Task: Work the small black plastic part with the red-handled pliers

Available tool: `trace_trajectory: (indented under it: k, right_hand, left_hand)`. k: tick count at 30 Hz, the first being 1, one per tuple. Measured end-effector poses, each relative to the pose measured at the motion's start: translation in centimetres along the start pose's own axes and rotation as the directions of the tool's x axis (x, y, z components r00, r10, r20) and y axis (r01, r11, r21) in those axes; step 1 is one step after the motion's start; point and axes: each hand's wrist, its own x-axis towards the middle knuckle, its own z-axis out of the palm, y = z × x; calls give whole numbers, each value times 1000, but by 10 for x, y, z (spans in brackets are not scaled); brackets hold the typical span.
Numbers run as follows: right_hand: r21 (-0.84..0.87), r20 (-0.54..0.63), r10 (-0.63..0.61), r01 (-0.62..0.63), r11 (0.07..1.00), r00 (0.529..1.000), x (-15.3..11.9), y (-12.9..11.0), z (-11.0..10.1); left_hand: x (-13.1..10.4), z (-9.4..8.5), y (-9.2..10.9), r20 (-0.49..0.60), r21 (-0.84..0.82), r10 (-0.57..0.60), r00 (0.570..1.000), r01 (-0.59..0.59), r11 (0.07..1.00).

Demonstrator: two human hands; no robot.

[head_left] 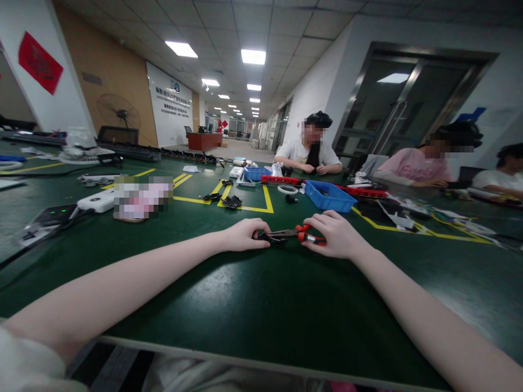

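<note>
In my right hand [335, 235] is a pair of long-nose pliers [304, 235] with red and black handles, its jaws pointing left. My left hand [246, 234] pinches a small black part [278, 239] low over the green table. The tips of the pliers reach this part beside my left fingertips; whether they grip it is too small to tell. Further back, small black pieces [232, 202] lie in a heap near yellow tape lines, with more black pieces [212, 197] just left of them.
A blue bin [330, 196] stands beyond my right hand, a tape roll [287, 189] beside it. At the left lie a phone [143, 200] and a white power strip [96, 201]. Across the green table [245, 310] sit other people, one person [307, 152] facing me.
</note>
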Motion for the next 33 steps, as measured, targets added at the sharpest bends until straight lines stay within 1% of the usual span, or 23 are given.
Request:
trace_trajectory:
  k: [10,18,27,33]
  right_hand:
    - [46,28,-6,5,999,1000,2,-4,2]
    - [81,56,14,-19,997,998,3,-8,1]
    - [111,80,33,-42,993,996,3,-9,3]
    - [104,78,37,-45,994,996,3,-9,2]
  left_hand:
    - [0,2,-3,8,-40,7,1000,-6,999]
    - [0,0,1,16,-1,-7,1000,7,1000]
    - [-1,2,0,1,52,25,1000,-25,998]
    - [-1,1,3,8,54,12,1000,-12,998]
